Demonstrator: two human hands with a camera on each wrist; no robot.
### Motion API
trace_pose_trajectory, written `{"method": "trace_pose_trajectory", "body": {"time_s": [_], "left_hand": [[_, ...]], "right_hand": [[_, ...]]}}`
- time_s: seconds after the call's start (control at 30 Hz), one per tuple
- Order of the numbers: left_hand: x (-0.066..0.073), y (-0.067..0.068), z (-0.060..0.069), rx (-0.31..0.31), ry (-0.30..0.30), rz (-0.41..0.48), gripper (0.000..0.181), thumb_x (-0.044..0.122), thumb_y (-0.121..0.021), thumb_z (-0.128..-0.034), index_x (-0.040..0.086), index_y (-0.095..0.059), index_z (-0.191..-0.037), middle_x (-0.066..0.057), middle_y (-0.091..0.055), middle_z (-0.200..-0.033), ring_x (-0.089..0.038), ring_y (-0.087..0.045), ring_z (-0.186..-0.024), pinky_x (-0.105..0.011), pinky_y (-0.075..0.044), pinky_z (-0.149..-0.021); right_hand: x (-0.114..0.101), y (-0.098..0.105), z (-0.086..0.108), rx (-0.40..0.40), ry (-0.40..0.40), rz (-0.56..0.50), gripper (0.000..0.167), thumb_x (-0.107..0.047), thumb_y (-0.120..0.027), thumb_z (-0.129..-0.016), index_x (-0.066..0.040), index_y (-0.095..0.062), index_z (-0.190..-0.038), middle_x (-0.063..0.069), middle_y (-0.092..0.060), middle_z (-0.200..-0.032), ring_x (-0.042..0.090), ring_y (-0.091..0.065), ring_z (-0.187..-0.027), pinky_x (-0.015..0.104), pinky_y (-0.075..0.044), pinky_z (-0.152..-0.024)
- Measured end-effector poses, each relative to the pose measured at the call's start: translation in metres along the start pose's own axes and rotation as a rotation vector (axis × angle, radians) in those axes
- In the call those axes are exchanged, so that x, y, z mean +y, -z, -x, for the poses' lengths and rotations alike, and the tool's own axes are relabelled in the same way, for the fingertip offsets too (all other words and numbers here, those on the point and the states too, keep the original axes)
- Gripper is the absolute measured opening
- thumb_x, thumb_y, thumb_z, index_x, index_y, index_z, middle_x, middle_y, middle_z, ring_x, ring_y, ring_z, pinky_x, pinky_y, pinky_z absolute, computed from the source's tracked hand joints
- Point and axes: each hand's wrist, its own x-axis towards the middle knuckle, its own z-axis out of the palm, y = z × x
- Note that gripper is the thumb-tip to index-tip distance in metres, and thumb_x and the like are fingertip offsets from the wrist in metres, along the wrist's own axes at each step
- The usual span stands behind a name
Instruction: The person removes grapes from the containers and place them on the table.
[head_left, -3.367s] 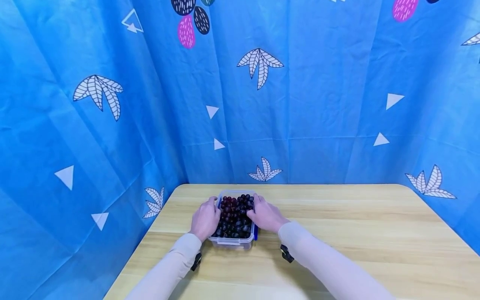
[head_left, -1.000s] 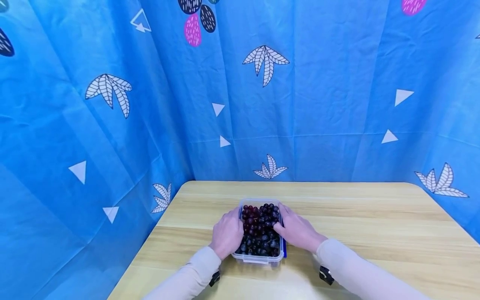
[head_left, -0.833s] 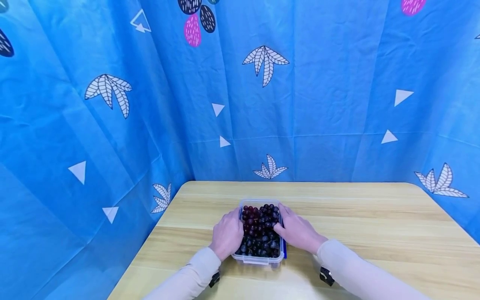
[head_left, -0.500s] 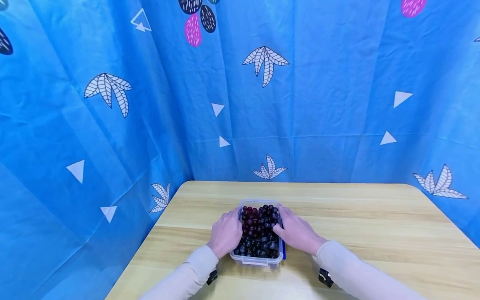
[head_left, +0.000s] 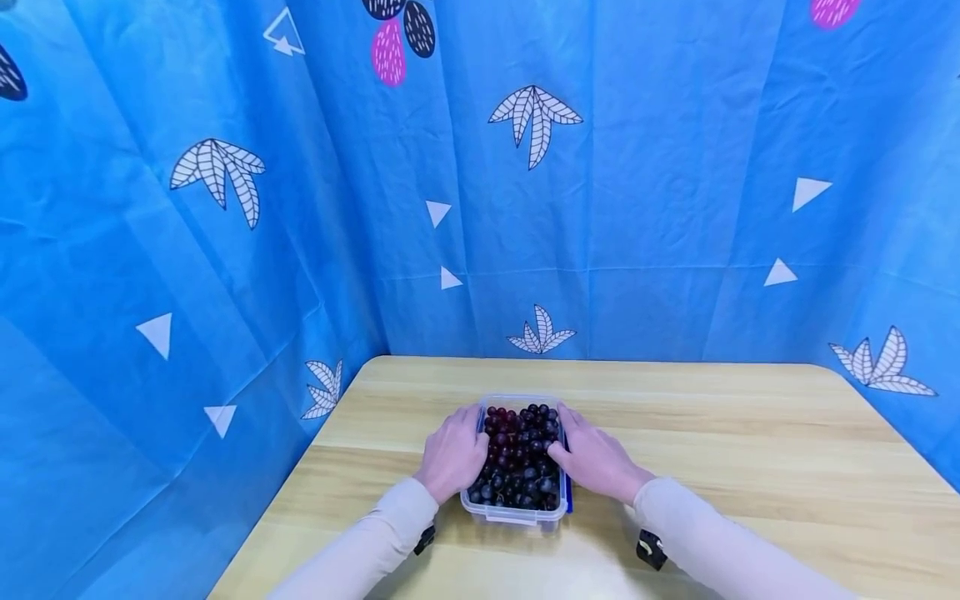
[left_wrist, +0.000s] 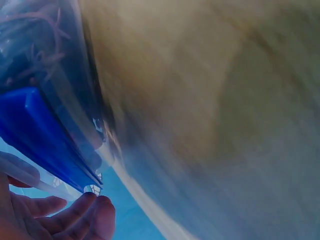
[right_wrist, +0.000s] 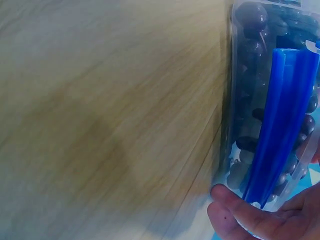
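A clear plastic food container [head_left: 517,517] full of dark grapes [head_left: 521,467] stands on the wooden table, between both hands in the head view. My left hand [head_left: 453,450] grips its left side, the thumb over the rim. On the opposite side my right hand [head_left: 596,458] grips it, thumb on the rim and fingers down the outer wall. Blue clips run along the sides: one blue clip [left_wrist: 47,137] shows beside the fingers in the left wrist view, another blue clip [right_wrist: 280,125] in the right wrist view. Whether a clear lid covers the grapes I cannot tell.
The light wooden table [head_left: 712,433] stretches out to the right of the container. Behind it and along the left hangs a blue patterned curtain [head_left: 660,208], close to the table's edges. A small black device [head_left: 651,550] sits under the right wrist.
Since the oldest frame, the container has moved right and a little nearer, both hands holding it. Over the last second it stays in place, with only a slight shift of the left hand.
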Motion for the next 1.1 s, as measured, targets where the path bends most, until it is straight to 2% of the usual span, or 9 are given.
{"method": "trace_pose_trajectory", "body": {"time_s": [0.27,0.33,0.37,0.43,0.5,0.53,0.57,0.8,1.1], "left_hand": [[0.005,-0.003,-0.001,-0.001,0.007,-0.025,0.051,0.025,-0.046,-0.1,0.006,-0.049,-0.147,-0.017,-0.064,-0.13,-0.033,-0.064,-0.113,-0.05,-0.058,-0.085],[0.006,-0.003,-0.002,0.001,-0.001,-0.035,0.051,0.026,-0.046,-0.1,0.006,-0.05,-0.147,-0.017,-0.065,-0.129,-0.033,-0.065,-0.111,-0.05,-0.058,-0.084],[0.006,-0.003,-0.002,0.004,-0.006,-0.038,0.051,0.026,-0.046,-0.0999,0.005,-0.05,-0.147,-0.018,-0.065,-0.128,-0.033,-0.065,-0.111,-0.05,-0.058,-0.084],[0.006,-0.003,-0.003,0.009,-0.008,-0.047,0.051,0.026,-0.046,-0.0999,0.006,-0.051,-0.146,-0.018,-0.065,-0.127,-0.033,-0.065,-0.111,-0.05,-0.059,-0.082],[0.006,-0.002,-0.003,0.014,-0.003,-0.052,0.051,0.026,-0.046,-0.0998,0.006,-0.051,-0.146,-0.017,-0.065,-0.128,-0.033,-0.065,-0.111,-0.051,-0.059,-0.082],[0.005,-0.002,-0.003,0.016,0.001,-0.056,0.051,0.026,-0.046,-0.0997,0.006,-0.051,-0.146,-0.017,-0.065,-0.128,-0.033,-0.065,-0.111,-0.051,-0.059,-0.082],[0.004,-0.001,-0.003,0.017,0.003,-0.058,0.051,0.026,-0.046,-0.0997,0.007,-0.051,-0.146,-0.017,-0.065,-0.128,-0.033,-0.065,-0.111,-0.051,-0.059,-0.082],[0.002,0.0,0.0,0.007,0.018,-0.048,0.05,0.027,-0.046,-0.1,0.008,-0.052,-0.146,-0.017,-0.066,-0.128,-0.034,-0.066,-0.111,-0.051,-0.059,-0.081],[0.0,-0.002,0.002,0.003,0.03,-0.053,0.052,0.028,-0.045,-0.0992,0.01,-0.05,-0.148,-0.016,-0.066,-0.128,-0.032,-0.066,-0.109,-0.05,-0.059,-0.081]], "right_hand": [[0.005,0.017,0.002,0.002,0.027,0.036,0.073,-0.041,-0.058,-0.098,-0.011,-0.03,-0.159,0.021,-0.035,-0.16,0.011,-0.034,-0.04,0.027,-0.033,-0.035],[0.005,0.023,0.005,0.025,0.044,0.062,0.072,-0.043,-0.06,-0.097,-0.012,-0.035,-0.157,0.022,-0.038,-0.158,0.016,-0.049,-0.046,0.031,-0.043,-0.038],[0.003,0.025,0.005,0.046,0.063,0.082,0.07,-0.043,-0.06,-0.096,-0.011,-0.039,-0.155,0.023,-0.041,-0.156,0.021,-0.06,-0.056,0.037,-0.052,-0.046],[-0.001,0.029,0.006,0.091,0.114,0.126,0.066,-0.04,-0.063,-0.095,-0.008,-0.047,-0.15,0.024,-0.047,-0.151,0.034,-0.07,-0.087,0.05,-0.06,-0.072],[-0.008,0.033,0.007,0.137,0.18,0.182,0.06,-0.038,-0.065,-0.094,-0.006,-0.054,-0.144,0.022,-0.054,-0.144,0.042,-0.063,-0.116,0.057,-0.051,-0.1],[-0.011,0.034,0.007,0.157,0.214,0.209,0.058,-0.036,-0.065,-0.093,-0.005,-0.057,-0.14,0.021,-0.057,-0.141,0.043,-0.057,-0.126,0.057,-0.043,-0.109],[-0.015,0.035,0.007,0.161,0.238,0.221,0.055,-0.035,-0.066,-0.092,-0.005,-0.059,-0.138,0.019,-0.059,-0.139,0.041,-0.056,-0.127,0.057,-0.041,-0.111],[-0.042,0.043,0.011,0.135,0.394,0.314,0.046,-0.032,-0.067,-0.091,-0.006,-0.066,-0.128,0.013,-0.07,-0.124,0.033,-0.064,-0.113,0.05,-0.051,-0.1],[-0.062,0.052,0.009,-0.145,0.474,0.368,0.038,-0.033,-0.071,-0.089,-0.012,-0.072,-0.12,0.006,-0.073,-0.119,0.024,-0.07,-0.103,0.041,-0.057,-0.091]]}}
